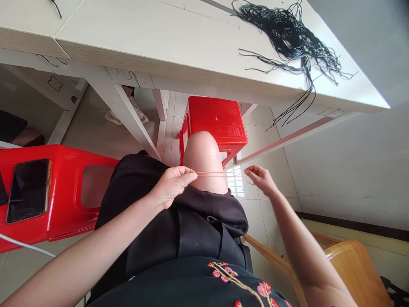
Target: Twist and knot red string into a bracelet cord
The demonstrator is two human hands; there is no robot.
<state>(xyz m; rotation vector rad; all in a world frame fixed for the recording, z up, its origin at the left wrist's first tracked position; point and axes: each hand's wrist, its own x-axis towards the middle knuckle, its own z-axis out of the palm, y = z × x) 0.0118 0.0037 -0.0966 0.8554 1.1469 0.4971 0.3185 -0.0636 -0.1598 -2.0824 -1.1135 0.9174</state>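
A thin orange-red cord (212, 174) is stretched in two strands above my bare knee. My left hand (174, 181) pinches one end between thumb and fingers. Out to the right, past the knee, my right hand (260, 177) is closed on the other end, and a short loose tail hangs just below its fingertips. The hands are apart at about the same height, with the cord roughly level between them. On the white table (143, 34) in front lies a tangled bundle of black cords (290, 38), several ends drooping over the front edge.
A red plastic stool (214, 117) stands under the table beyond my knee. Another red stool (68, 183) at the left carries a dark-screened phone (28, 189). White table legs (128, 115) frame the floor, with another person's shoe (137, 111) behind them. A wooden chair (354, 268) is at lower right.
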